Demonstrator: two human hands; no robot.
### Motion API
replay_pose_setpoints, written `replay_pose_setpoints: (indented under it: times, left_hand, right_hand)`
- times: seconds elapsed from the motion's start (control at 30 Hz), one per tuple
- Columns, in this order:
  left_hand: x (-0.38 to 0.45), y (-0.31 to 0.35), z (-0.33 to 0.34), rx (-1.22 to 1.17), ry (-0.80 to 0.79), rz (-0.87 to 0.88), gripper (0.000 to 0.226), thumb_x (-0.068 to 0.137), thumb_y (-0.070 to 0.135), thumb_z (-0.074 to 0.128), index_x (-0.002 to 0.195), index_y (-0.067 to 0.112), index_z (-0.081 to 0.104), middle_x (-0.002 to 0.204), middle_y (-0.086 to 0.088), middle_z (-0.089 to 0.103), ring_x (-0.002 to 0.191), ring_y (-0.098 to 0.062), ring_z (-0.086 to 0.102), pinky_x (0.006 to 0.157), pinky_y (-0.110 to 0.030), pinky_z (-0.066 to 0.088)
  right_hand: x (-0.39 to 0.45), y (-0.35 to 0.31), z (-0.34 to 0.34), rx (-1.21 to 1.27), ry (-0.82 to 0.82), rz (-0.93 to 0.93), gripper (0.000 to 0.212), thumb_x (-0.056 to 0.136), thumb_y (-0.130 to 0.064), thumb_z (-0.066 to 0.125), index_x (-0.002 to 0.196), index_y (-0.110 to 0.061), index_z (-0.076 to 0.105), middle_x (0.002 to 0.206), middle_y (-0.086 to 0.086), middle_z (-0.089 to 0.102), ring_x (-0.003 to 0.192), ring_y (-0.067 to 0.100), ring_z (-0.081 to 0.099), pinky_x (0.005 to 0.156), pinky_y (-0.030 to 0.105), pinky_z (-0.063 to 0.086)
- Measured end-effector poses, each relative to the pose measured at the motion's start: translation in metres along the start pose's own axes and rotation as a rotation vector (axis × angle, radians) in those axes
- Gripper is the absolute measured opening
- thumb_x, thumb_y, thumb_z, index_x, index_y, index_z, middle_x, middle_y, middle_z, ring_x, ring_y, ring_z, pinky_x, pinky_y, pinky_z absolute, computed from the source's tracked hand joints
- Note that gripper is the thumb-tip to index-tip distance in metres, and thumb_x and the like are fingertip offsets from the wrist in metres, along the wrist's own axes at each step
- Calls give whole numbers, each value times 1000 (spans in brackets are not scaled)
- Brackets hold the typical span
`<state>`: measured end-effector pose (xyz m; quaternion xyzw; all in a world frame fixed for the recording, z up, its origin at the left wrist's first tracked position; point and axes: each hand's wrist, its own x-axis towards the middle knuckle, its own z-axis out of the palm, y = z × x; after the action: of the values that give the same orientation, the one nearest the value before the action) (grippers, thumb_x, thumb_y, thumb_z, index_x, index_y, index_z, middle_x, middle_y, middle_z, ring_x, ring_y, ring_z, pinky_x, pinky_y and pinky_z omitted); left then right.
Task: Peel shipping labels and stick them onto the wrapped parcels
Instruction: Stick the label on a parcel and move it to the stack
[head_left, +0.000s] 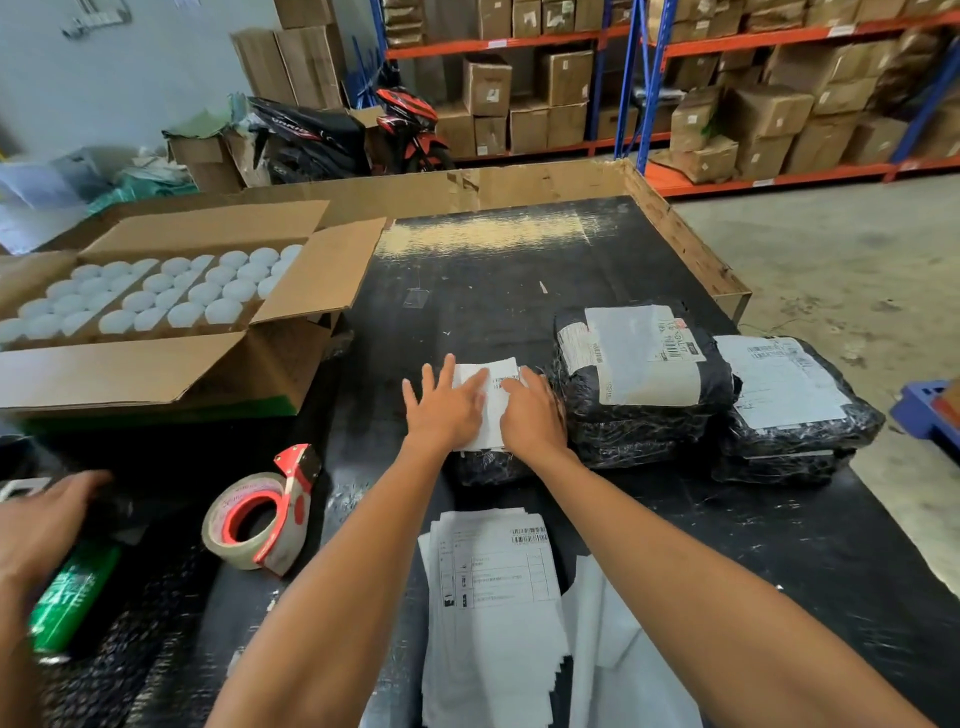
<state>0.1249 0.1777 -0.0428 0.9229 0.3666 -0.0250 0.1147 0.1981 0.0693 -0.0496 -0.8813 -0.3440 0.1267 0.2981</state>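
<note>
A white shipping label (493, 384) lies on top of a small black wrapped parcel (491, 465) in the middle of the black table. My left hand (447, 405) presses flat on the label's left side with fingers spread. My right hand (532, 410) presses on its right side. To the right sit two more black wrapped parcels (644, 415) (795, 431), each with a label stuck on top. A stack of printed labels (493, 597) lies near me between my forearms, with loose white backing sheets (613, 649) beside it.
A tape dispenser (265, 514) stands at the left front. Another person's hand (41, 519) reaches in at far left above a green-printed item (72, 597). An open carton (171, 332) of white round items fills the left. Shelves of boxes and a motorbike stand behind.
</note>
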Motion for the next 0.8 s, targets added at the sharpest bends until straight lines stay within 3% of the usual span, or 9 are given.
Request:
replay_pose_setpoints:
  times: [0.1,0.23,0.47,0.57,0.63,0.73,0.8]
  left_hand:
    - [7,-4,7,-58,-36,-50,51,108,53,15,158,53,11,172,-3,-12,157,-36,-13,122,-64,-10]
    - [14,-8,9,-149,-46,-93,51,106,57,15,157,55,11,172,-2,-10,157,-35,-12,120,-65,-10]
    - [16,-17,15,-310,-24,-244,55,106,55,15,160,47,11,172,-8,7,157,-38,4,121,-66,-2]
    - [17,-18,16,-332,-32,-258,55,108,51,14,162,40,10,169,-13,18,154,-40,18,121,-63,9]
    - [18,-14,17,-388,18,-297,57,109,45,18,162,25,19,163,-17,30,148,-39,29,118,-56,22]
    - [19,-10,18,-604,97,-410,54,109,35,26,144,-2,46,148,-23,48,135,-39,44,112,-48,38]
    - [17,-11,18,-802,87,-483,53,108,34,30,134,-6,55,142,-23,53,125,-39,53,106,-44,45]
  right_hand:
    - [9,-3,-4,-29,-41,26,57,102,-6,36,157,-23,36,170,4,14,158,27,5,126,44,13]
    - [19,-9,-5,-71,-100,68,60,103,-14,38,160,-26,25,171,6,3,158,29,-2,126,47,8]
    - [22,-12,-3,-140,-110,91,64,102,-16,39,162,-22,17,171,9,-2,157,32,-3,126,48,8]
    - [12,-8,-3,-150,-95,89,66,100,-14,39,162,-19,15,170,16,-4,157,33,-2,126,45,6]
    - [5,-7,-3,-143,-84,102,67,100,-13,39,162,-19,14,169,20,-5,157,34,-2,126,45,5]
    - [-3,-8,1,-111,-76,122,66,100,-12,41,161,-20,17,169,21,-6,157,35,-3,126,47,8]
    - [-6,-10,1,-54,-41,148,64,100,-11,42,159,-21,23,169,20,-3,157,35,-1,125,48,11]
